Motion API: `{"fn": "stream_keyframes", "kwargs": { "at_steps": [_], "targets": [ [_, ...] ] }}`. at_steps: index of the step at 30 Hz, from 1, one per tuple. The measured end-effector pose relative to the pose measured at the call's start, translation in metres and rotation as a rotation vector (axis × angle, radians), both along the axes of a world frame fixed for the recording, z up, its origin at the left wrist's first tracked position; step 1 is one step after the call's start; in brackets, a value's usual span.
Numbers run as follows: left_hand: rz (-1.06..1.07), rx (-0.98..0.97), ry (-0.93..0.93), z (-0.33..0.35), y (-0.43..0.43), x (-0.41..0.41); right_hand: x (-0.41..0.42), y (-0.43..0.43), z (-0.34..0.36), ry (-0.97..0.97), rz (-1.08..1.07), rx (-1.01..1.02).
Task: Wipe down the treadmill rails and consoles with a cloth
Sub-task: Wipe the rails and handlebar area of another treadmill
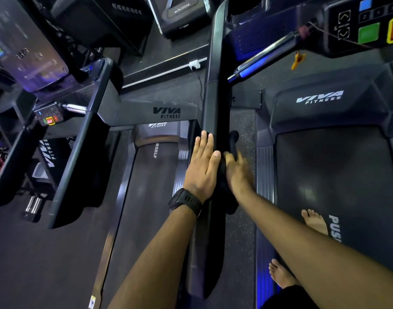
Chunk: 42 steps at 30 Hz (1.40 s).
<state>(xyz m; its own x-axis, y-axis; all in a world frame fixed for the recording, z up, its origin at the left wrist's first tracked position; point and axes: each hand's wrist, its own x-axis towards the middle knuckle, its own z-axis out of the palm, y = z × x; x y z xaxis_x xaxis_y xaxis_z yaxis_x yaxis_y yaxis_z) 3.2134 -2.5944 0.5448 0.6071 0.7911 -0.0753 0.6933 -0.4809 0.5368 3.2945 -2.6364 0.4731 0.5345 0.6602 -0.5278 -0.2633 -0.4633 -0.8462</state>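
Left of centre: left hand (202,168) flat, fingers straight and together, pressed on the left face of the dark rail (215,85); black watch (185,200) on the wrist. Rail runs from top centre to bottom centre of the frame. Just right of it: right hand (238,172), motion-blurred, grips a black cloth (232,141) against the rail's right face. Upper right: console (356,23) with green and red buttons. Lower right: bare foot (314,220) on the belt.
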Motion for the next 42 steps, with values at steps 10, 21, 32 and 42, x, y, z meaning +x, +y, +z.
{"fn": "stream_keyframes", "kwargs": {
  "at_steps": [10,21,32,42],
  "targets": [
    [0.004,-0.006,0.001,0.000,-0.009,-0.006,-0.009,-0.012,0.007,0.018,-0.037,0.071],
    [0.003,-0.004,-0.017,-0.002,-0.018,-0.015,-0.031,-0.032,0.011,0.103,-0.082,0.082],
    [0.000,-0.004,-0.012,-0.003,-0.025,-0.023,-0.040,-0.047,0.020,0.004,-0.096,0.201],
    [-0.002,-0.011,-0.008,-0.003,-0.030,-0.028,-0.043,-0.053,0.019,-0.009,-0.023,0.162]
  ]
}}
